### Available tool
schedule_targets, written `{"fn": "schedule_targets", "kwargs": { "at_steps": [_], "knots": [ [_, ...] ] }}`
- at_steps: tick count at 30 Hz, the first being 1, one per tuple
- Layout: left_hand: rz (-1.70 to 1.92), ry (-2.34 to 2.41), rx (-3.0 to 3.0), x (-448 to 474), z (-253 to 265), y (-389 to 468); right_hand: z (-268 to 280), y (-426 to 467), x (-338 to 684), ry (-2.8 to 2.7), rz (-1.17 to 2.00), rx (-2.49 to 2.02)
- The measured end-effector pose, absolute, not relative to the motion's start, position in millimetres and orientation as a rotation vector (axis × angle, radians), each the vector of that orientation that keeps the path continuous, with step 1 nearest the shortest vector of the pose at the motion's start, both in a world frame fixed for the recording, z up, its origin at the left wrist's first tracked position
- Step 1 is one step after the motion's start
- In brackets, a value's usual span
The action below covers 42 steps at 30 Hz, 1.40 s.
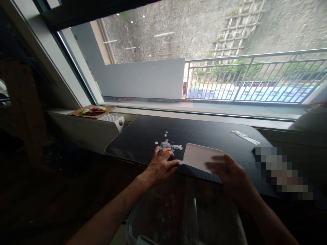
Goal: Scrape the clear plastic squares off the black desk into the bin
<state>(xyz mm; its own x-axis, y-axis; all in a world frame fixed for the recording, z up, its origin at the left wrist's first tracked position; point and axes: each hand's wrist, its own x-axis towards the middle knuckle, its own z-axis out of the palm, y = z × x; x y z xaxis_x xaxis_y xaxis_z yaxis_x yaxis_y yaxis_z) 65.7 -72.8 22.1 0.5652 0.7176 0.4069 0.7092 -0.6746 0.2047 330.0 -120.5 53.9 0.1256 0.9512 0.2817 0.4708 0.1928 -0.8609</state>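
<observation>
My left hand [163, 165] reaches over the near part of the dark table with its fingers spread, palm down. Its fingertips are at the near side of a scattered pile of small pale paper pieces [167, 145]. One small pale piece [181, 162] lies by its index fingertip, next to the corner of a thin white board [201, 157]. My right hand [233, 173] grips that board by its right end, fingers behind it and thumb at the edge. The board is tilted and has a small hole near its upper left corner.
The dark wood-grain table [138, 136] stands against a window. Pale strips [245, 137] lie at its right, beside a pixelated object [281, 173]. A clear plastic box [189, 217] is below the near edge. Colourful items [94, 110] rest on cardboard above a white radiator [112, 124].
</observation>
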Motion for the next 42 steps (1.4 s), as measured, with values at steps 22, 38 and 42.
{"fn": "schedule_targets", "kwargs": {
  "at_steps": [22, 38, 42],
  "knots": [
    [1.035, 2.146, 2.282, -8.5, 5.5, -8.5, 59.8, -107.4, 320.9, -1.65, 0.643, -1.378],
    [1.031, 2.163, 2.366, -13.4, -0.5, -2.5, 62.6, -138.7, 385.8, -1.279, 0.793, -1.386],
    [1.001, 2.153, 2.394, -15.7, 0.6, -0.5, 59.7, -141.4, 395.2, -1.264, 0.845, -1.364]
  ]
}}
